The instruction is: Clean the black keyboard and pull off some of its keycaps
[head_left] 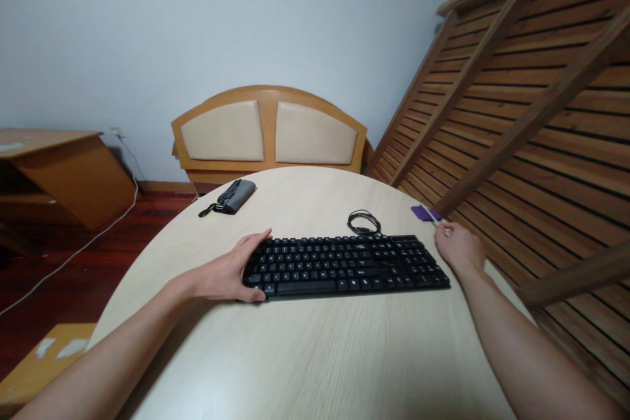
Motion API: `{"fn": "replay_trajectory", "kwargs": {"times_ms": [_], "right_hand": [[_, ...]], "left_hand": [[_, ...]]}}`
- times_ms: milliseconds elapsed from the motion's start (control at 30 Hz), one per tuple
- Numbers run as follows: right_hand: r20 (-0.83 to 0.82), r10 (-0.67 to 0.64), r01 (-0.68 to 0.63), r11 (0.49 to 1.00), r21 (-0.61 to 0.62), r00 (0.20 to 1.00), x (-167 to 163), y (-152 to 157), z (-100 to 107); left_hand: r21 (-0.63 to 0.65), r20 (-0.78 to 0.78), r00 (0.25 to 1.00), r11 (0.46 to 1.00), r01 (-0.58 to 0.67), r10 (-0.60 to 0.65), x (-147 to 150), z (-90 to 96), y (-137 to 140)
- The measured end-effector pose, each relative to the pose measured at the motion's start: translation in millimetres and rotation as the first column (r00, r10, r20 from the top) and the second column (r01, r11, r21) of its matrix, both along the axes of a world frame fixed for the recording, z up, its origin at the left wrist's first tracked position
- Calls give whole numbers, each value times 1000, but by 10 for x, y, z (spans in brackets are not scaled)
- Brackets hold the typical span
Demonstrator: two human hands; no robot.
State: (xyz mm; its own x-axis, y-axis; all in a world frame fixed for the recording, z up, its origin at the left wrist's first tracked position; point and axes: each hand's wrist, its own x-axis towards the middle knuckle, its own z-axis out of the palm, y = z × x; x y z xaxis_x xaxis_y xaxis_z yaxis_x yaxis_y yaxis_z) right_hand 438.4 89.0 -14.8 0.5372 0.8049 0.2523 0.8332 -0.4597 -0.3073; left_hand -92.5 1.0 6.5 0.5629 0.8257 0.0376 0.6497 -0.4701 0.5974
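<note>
A black keyboard [344,266] lies flat on the round pale wooden table [305,354], with its thin black cable [364,222] coiled behind it. My left hand [236,269] grips the keyboard's left end, thumb at the front edge and fingers over the back corner. Beyond the keyboard's right end, my right hand [457,246] is closed on a thin pale stick [431,213]. The stick's far end lies over a small purple cloth-like piece [422,212]; its tip is too small to make out.
A folded grey umbrella-like pouch [237,197] with a black strap rests at the table's back left. Behind the table stands a padded headboard [268,131]. Wooden slats [531,98] lean close on the right. A desk [63,170] and a cardboard box [49,357] stand left.
</note>
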Motion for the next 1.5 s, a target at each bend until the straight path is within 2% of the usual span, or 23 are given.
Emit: {"fn": "replay_trajectory", "kwargs": {"times_ms": [167,500,767,833,867,900,967,1000,1067,1133,1200,1300,1400,1500], "right_hand": [[0,-55,55,998,-8,998,8,-12,8],[12,39,-39,999,-3,999,69,-28,-17],[65,25,-30,997,75,998,114,10,-75],[96,45,-57,990,129,994,70,-8,-45],[113,71,-89,983,160,991,40,-20,-25],[128,107,-131,973,191,986,6,-34,-3],[154,184,-217,947,237,971,-84,-71,42],[167,228,-265,929,258,959,-143,-97,64],[194,342,-388,869,307,920,-296,-173,111],[225,527,-573,734,364,819,-502,-286,168],[201,693,-712,612,343,692,-738,-428,235],[131,856,-859,469,207,500,-1058,-636,323],[60,946,-946,313,81,318,-1250,-778,359],[-34,978,-978,204,-38,206,-1335,-849,348]], "left_hand": [[-4,25,1000,1000,0,0,23,8,-1],[-41,31,999,999,22,-20,43,42,-17],[-62,27,998,996,62,-60,-4,72,-29],[-32,14,999,999,-29,30,-36,93,73],[16,-9,993,993,-119,119,-56,108,153],[105,-25,972,967,-232,236,-78,127,250],[319,-89,891,860,-398,445,-133,174,477],[417,-126,818,778,-469,561,-166,197,595],[469,-124,731,689,-553,671,-241,230,815],[487,-127,660,626,-609,741,-323,232,991],[485,-143,612,594,-641,777,-404,200,1116],[448,-180,574,586,-675,799,-508,120,1227],[414,-188,550,574,-707,814,-571,62,1288],[384,-157,516,533,-754,842,-608,51,1319]]}}
